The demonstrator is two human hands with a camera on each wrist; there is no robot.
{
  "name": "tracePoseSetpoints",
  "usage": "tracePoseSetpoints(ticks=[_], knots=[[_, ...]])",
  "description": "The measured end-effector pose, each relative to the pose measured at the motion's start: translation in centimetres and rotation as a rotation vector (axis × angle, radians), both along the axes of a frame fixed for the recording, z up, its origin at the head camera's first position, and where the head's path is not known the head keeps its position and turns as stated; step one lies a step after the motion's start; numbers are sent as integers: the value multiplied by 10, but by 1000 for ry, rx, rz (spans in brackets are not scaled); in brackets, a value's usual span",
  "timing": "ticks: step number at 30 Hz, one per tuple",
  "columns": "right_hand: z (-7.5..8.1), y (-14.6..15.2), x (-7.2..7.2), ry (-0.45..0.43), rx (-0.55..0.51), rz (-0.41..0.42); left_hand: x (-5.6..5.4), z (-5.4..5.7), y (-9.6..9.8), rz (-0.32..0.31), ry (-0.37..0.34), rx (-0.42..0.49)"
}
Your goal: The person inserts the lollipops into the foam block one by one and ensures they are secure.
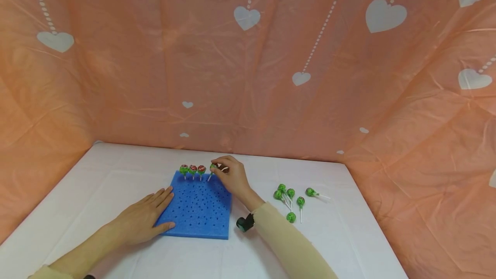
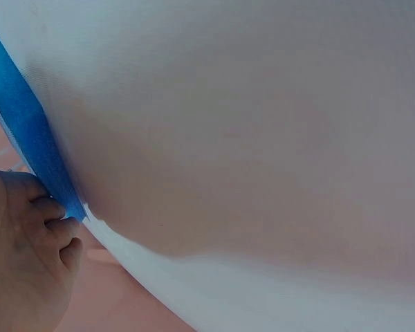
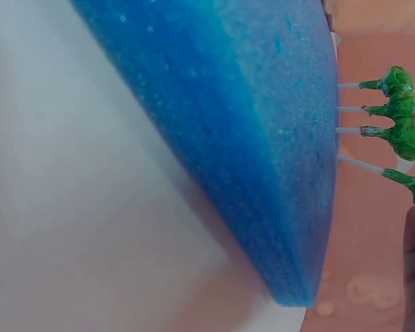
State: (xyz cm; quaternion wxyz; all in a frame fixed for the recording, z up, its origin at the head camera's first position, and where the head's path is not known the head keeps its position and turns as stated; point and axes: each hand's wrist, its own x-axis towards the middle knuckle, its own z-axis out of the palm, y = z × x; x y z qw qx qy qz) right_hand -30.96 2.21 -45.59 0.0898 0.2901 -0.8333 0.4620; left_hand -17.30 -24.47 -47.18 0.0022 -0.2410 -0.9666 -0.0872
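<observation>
Blue foam is shown in the head view as a flat board (image 1: 197,211), dotted with dark holes and laid on a white table (image 1: 116,184). Its left edge is touched by the left hand (image 1: 144,218), which is laid out with fingers and thumb extended. Three upright lollipops (image 1: 193,169) are lined up along the far edge, their wrappers coloured green and red. Just to their right, a tilted lollipop (image 1: 212,167) is pinched by the thumb and fingers of the right hand (image 1: 234,179), its stick slanted down to the board. The two hands are held apart from each other. Well to the right of the board, six loose lollipops (image 1: 290,193) are scattered, some with their sticks crossed. An orange backdrop (image 1: 217,63) is patterned with white hearts.

In the left wrist view, most of the space is filled by the table; the board is seen as a strip at the left, with finger ends of the left hand set against it.

In the right wrist view, the board is seen side-on. The pinched lollipop is partly cut off, and only a finger of the right hand is caught beside its wrapper. Whether its stick is seated in a hole cannot be told.
</observation>
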Motion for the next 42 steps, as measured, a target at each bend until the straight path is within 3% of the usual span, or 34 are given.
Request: tracePoseSetpoints(ticks=[25, 42], knots=[[-1, -7, 2, -7, 17, 14, 0, 1, 1, -1, 25, -13], [-2, -10, 1, -72, 65, 6, -1, 0, 0, -8, 30, -9]])
